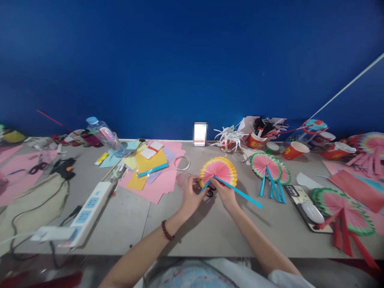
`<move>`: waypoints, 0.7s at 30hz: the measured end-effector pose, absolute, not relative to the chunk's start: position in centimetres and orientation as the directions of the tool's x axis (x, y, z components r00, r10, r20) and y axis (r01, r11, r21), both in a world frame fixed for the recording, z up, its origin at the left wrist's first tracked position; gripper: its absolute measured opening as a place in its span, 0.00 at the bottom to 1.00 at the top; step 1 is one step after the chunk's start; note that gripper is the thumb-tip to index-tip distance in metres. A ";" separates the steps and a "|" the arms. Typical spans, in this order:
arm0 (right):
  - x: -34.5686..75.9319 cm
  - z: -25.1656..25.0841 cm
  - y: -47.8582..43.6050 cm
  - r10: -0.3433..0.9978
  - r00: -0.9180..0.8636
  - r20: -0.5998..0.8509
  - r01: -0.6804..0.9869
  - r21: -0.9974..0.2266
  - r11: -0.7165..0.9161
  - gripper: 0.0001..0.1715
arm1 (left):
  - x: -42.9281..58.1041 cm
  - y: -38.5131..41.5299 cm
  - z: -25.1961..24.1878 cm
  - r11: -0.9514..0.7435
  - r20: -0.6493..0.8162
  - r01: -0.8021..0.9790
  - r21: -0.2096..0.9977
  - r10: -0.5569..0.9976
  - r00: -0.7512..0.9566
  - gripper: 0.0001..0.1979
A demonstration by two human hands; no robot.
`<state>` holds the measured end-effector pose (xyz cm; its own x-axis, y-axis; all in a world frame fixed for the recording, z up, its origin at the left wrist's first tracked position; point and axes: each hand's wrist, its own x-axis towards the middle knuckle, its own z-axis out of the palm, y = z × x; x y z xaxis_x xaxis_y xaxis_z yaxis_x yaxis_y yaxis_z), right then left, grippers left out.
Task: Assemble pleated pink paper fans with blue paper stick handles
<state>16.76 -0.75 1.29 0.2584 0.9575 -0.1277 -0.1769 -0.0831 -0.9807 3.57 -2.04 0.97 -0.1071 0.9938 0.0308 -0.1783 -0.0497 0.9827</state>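
Head view: just below the frame's centre, the left hand point(191, 193) pinches the short end of a blue paper strip point(247, 197) at the base of a pink-and-yellow paper fan point(219, 168), while the right hand point(226, 195) grips that same base, the strip's long end slanting toward the lower right. On the tabletop point(174, 248), a white ring point(181, 163) lies left of the fan; green-edged fans point(265, 164) lie right of centre.

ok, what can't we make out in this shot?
All head view:
Base of the held fan: covered by left hand, right hand and blue strip.
Black looped thing: partly behind the hands; can't tell what.
Small screen: pixelated, unreadable.
Bottle label: too small and blurred to read.
Far-right fan: cut off by the right edge.
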 end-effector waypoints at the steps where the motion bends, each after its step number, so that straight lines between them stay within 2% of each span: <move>1: 16.7 1.4 -0.8 0.956 0.263 -0.126 -0.175 -0.981 -0.081 0.15 | 3.5 -2.0 0.9 -0.070 0.057 -0.156 0.985 0.995 -0.087 0.16; 4: 16.6 1.6 -0.8 0.955 0.276 -0.112 -0.182 -0.981 -0.063 0.14 | 3.3 -1.8 0.7 -0.108 0.100 -0.113 0.988 0.992 -0.074 0.10; 9: 16.6 1.6 -0.7 0.976 0.186 -0.112 -0.266 -0.962 -0.060 0.14 | 3.3 -1.6 0.6 -0.107 0.103 -0.033 0.994 0.989 -0.106 0.09; 15: 16.8 1.0 -0.5 0.993 0.057 -0.105 -0.289 -0.954 -0.085 0.17 | 3.2 -1.5 0.8 -0.104 0.099 -0.036 0.994 0.988 -0.118 0.10; 21: 16.7 0.7 -0.5 0.989 0.116 -0.095 -0.306 -0.950 -0.055 0.19 | 3.1 -1.4 0.5 -0.120 0.119 0.002 0.993 0.984 -0.133 0.09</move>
